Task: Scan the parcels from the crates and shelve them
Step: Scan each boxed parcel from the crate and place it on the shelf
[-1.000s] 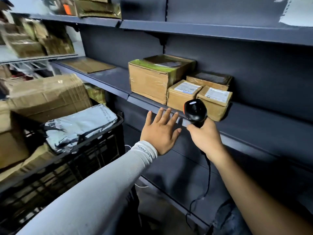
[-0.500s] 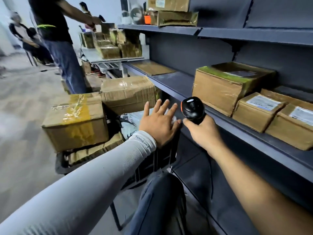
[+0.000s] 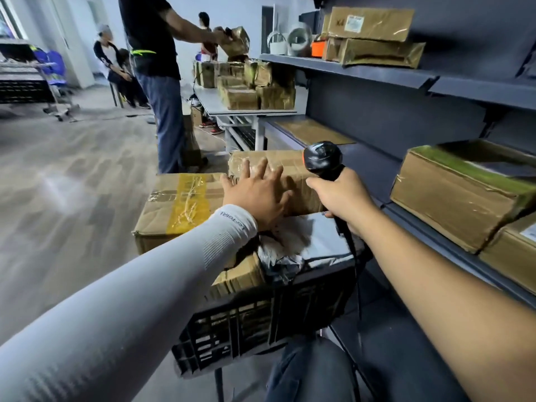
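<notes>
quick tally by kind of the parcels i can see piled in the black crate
Black crate, parcels that show:
cardboard boxes: 3 (yellow-taped, clear-taped behind it, one lower down)
grey poly mailer: 1
Total: 4

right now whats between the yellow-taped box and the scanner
In the head view, the open left hand, spread over a plain brown box that sits between the yellow-taped box and the scanner.
</notes>
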